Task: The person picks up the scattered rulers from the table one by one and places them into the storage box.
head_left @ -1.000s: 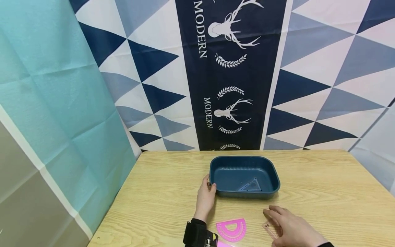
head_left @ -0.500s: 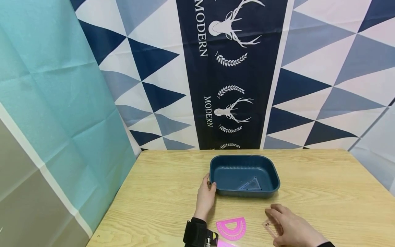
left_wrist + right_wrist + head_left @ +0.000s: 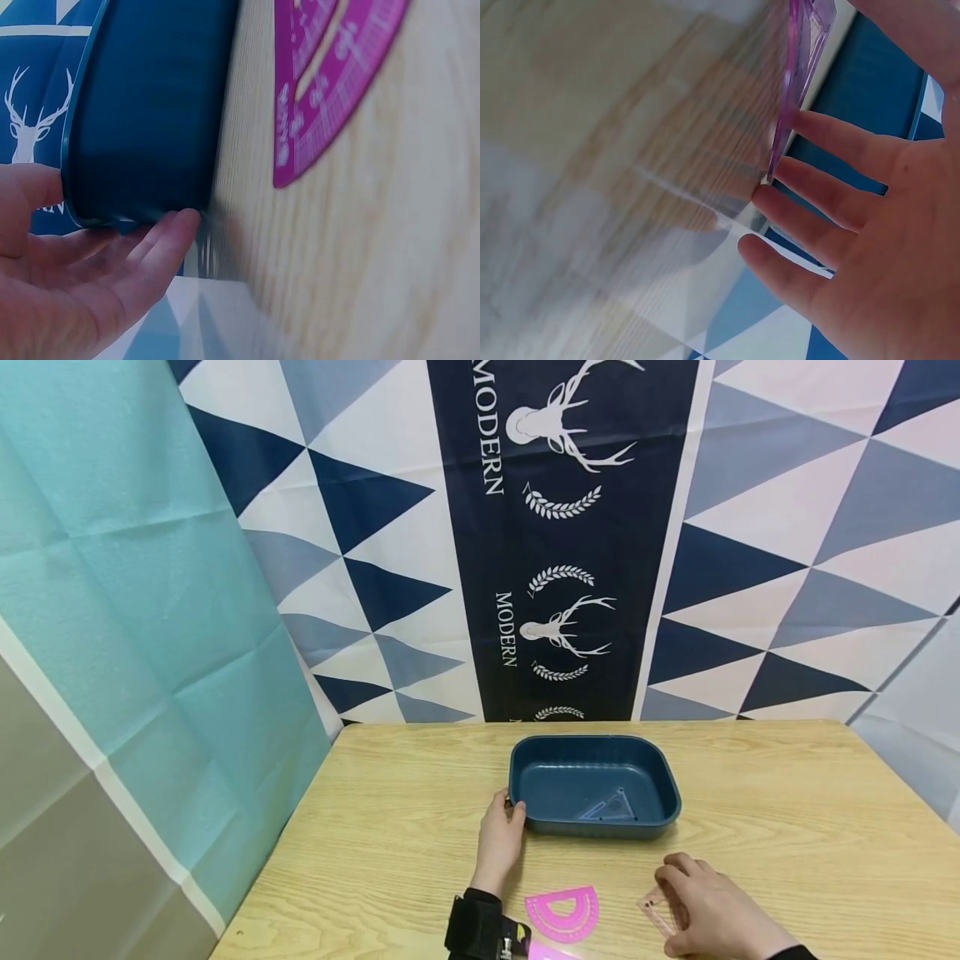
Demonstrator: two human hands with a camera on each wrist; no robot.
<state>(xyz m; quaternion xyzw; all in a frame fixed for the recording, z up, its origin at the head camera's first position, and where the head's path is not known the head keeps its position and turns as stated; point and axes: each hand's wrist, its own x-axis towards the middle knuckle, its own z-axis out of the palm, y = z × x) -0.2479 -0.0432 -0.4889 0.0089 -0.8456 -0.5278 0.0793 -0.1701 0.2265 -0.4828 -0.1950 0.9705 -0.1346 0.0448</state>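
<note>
A dark blue plastic basin (image 3: 592,828) stands on the table. My left hand (image 3: 501,839) holds its near left corner; in the left wrist view the thumb lies at the rim and the fingers rest along the end wall (image 3: 142,112). My right hand (image 3: 712,906) arches over a see-through pinkish set square (image 3: 654,910), partly hidden beneath it. In the right wrist view, spread fingertips touch the edge of the clear pink piece (image 3: 786,112). Between the hands lies a pink protractor (image 3: 588,914). Inside the basin is a clear triangular set square (image 3: 617,808).
The light wooden table (image 3: 405,827) reaches back to a patterned cloth (image 3: 555,552). Below the protractor, another pink flat piece (image 3: 546,952) shows partly at the bottom edge of the head view. A teal cloth (image 3: 165,610) hangs at the left.
My right fingertips have drawn back slightly to the right, closer over the set square. My left hand keeps its place at the basin. The head view has tipped down slightly.
</note>
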